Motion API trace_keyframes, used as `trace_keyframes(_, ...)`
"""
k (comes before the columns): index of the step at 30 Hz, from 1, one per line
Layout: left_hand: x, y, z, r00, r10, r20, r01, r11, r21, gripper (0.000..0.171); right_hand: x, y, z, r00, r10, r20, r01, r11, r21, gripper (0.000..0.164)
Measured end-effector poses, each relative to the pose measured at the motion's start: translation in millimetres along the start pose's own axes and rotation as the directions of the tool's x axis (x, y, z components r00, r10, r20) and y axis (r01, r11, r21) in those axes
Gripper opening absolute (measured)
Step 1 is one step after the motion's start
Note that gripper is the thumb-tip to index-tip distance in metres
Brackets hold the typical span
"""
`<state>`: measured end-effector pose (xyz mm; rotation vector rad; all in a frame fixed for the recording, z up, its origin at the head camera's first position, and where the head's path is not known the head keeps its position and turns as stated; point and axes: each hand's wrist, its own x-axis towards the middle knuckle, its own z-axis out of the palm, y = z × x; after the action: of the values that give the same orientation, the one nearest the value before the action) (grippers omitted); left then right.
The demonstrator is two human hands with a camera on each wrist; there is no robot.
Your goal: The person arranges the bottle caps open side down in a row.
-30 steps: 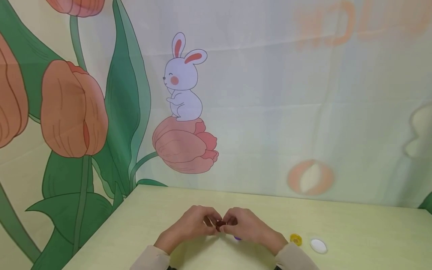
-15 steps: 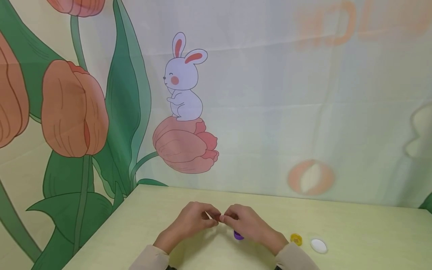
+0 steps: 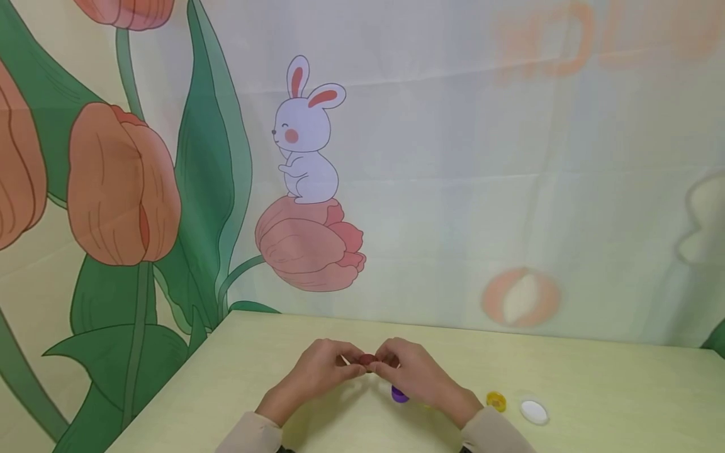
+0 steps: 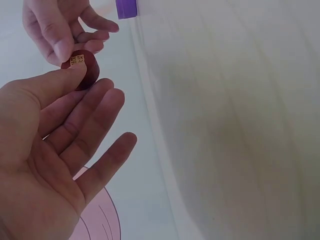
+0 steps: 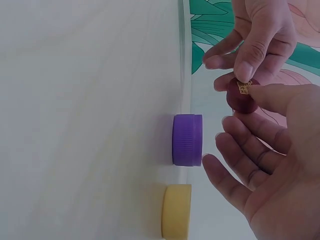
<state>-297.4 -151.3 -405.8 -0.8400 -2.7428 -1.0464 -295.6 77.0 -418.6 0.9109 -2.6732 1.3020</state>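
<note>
Both hands meet over the table and pinch a small dark red bottle cap (image 3: 368, 359) between thumbs and fingertips. My left hand (image 3: 323, 368) holds its left side, my right hand (image 3: 413, 371) its right side. Gold print on the round face of the dark red cap (image 4: 91, 75) shows in the left wrist view, partly under a thumb. In the right wrist view, the other fingers of my right hand (image 5: 285, 160) spread loosely below the cap. On the table just under the right hand stands a purple bottle cap (image 3: 399, 394).
A pale yellow cap (image 5: 176, 212) stands beside the purple one, mostly hidden behind the right wrist in the head view. Farther right on the table (image 3: 634, 390) lie a yellow cap (image 3: 496, 402) and a white oval lid (image 3: 534, 412). A printed cloth (image 3: 430, 189) hangs behind.
Both hands have moved slightly away from the body with the dark red bottle cap, which has turned between the fingers. More of the purple cap shows, and a sliver of yellow appears by the right wrist.
</note>
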Motion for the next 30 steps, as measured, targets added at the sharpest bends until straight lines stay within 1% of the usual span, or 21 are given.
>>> trace_keyframes(5, -0.3, 0.9, -0.3, 1.0, 0.006, 0.011, -0.006, 0.999, -0.035, 0.013, 0.2, 0.1, -0.2, 1.0, 0.001, 0.0, -0.001, 1.0, -0.015, 0.014)
trace_keyframes(9, 0.4, 0.9, 0.2, 1.0, 0.025, 0.015, -0.024, 0.999, -0.049, 0.021, 0.1, -0.3, -0.8, 1.0, 0.013, -0.003, -0.013, 1.0, -0.016, 0.015)
trace_keyframes(14, 0.8, -0.1, 1.0, 0.998, 0.056, -0.011, -0.056, 0.996, -0.063, 0.031, -0.2, -0.6, -1.2, 1.0, 0.025, -0.009, -0.025, 1.0, -0.011, 0.017)
trace_keyframes(18, 0.0, -0.3, 1.5, 0.997, 0.072, -0.038, -0.075, 0.995, -0.072, 0.036, -0.8, -0.5, -1.5, 0.999, 0.033, -0.01, -0.033, 0.999, -0.005, 0.021)
trace_keyframes(23, -0.2, -0.5, 2.2, 0.995, 0.078, -0.059, -0.082, 0.995, -0.052, 0.034, -0.6, -0.8, -2.4, 1.0, 0.029, -0.01, -0.029, 1.0, -0.012, 0.026)
trace_keyframes(30, 0.2, -0.1, 1.7, 0.994, 0.087, -0.069, -0.089, 0.996, -0.028, 0.029, -0.6, -1.4, -3.8, 1.0, 0.022, -0.015, -0.023, 0.999, -0.024, 0.026)
